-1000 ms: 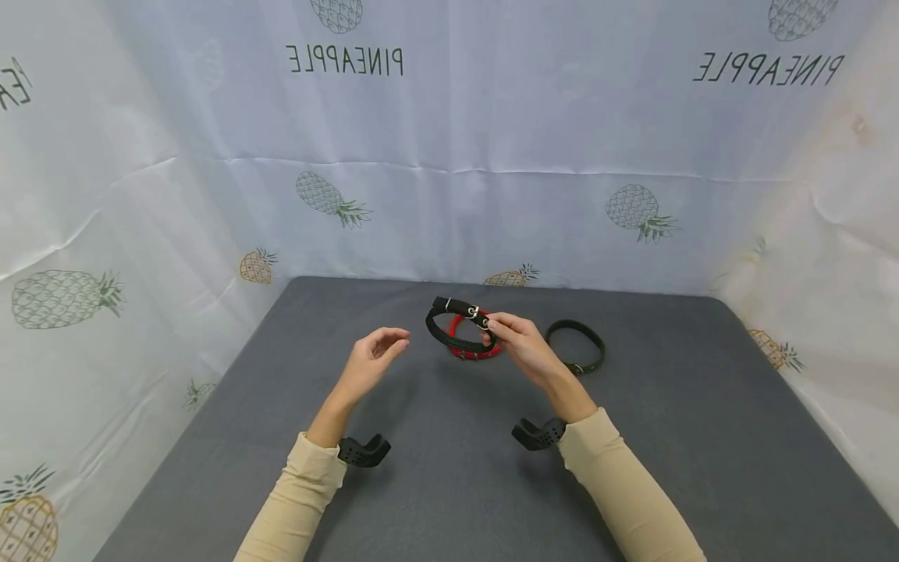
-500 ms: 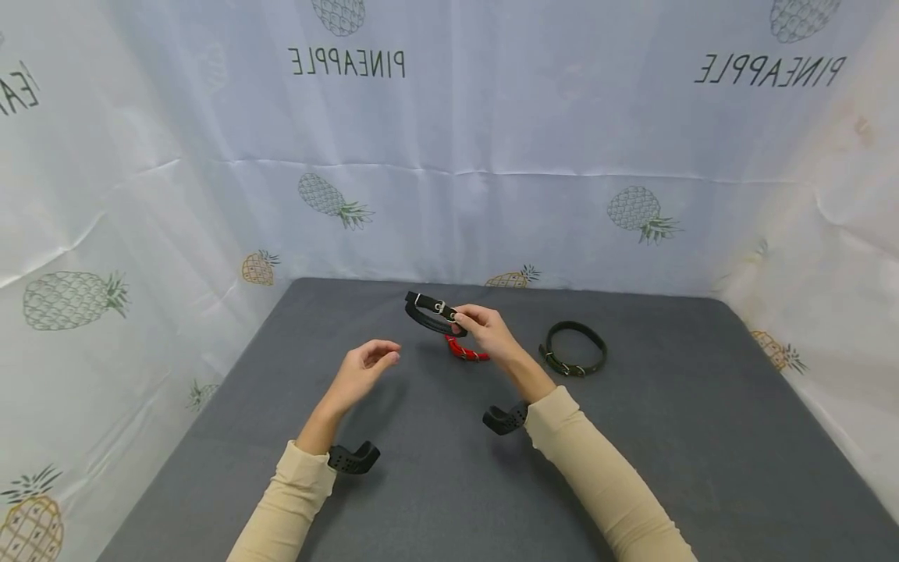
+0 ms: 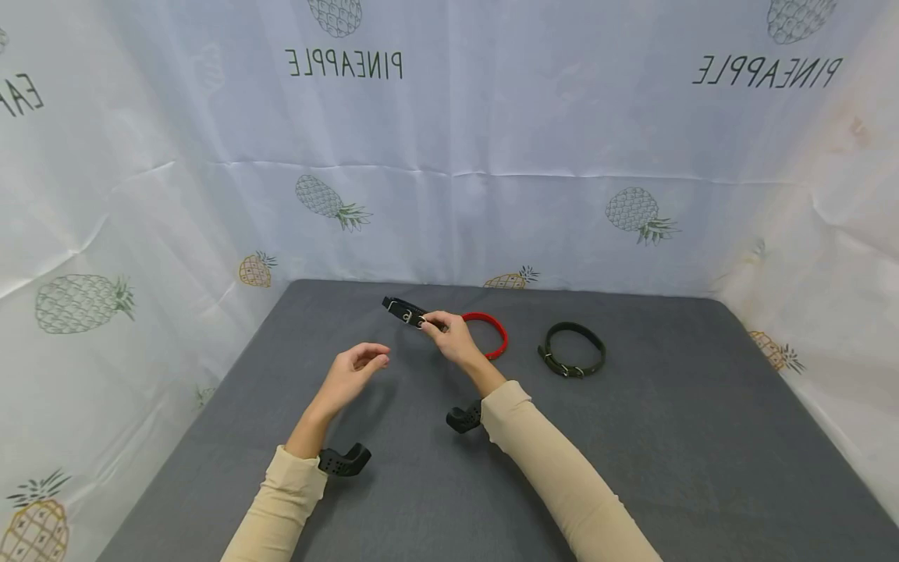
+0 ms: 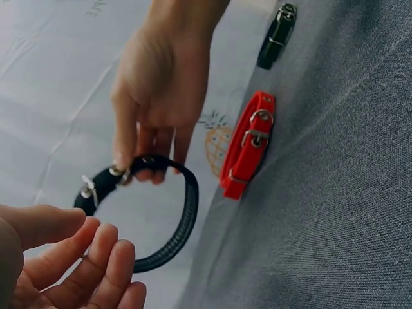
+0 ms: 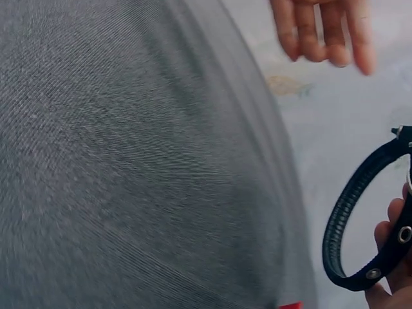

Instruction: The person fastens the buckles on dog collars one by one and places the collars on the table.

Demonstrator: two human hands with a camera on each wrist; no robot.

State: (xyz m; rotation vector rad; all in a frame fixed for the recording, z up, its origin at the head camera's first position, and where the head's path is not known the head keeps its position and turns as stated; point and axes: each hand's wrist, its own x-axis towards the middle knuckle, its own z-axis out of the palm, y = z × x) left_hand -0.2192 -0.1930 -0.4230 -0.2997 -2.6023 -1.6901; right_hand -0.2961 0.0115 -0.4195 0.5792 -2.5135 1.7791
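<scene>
A black buckled collar is raised above the table, looped into a ring with metal fittings. My right hand pinches it by the strap near the buckle, as the left wrist view also shows. To its left and nearer to me, my left hand hovers with fingers loosely bent, holding nothing. In the head view it stays apart from the black collar. Behind my right hand lies a red collar, partly hidden by that hand; its buckle shows in the left wrist view. A dark green collar lies buckled farther right.
A dark grey cloth-covered table lies under everything. Around its back and sides hangs a white curtain printed with pineapples. Black camera mounts sit on both wrists.
My right hand has carried the black collar leftward, from in front of the red collar to its left. My left hand has drifted slightly left and down. The red and green collars stay put.
</scene>
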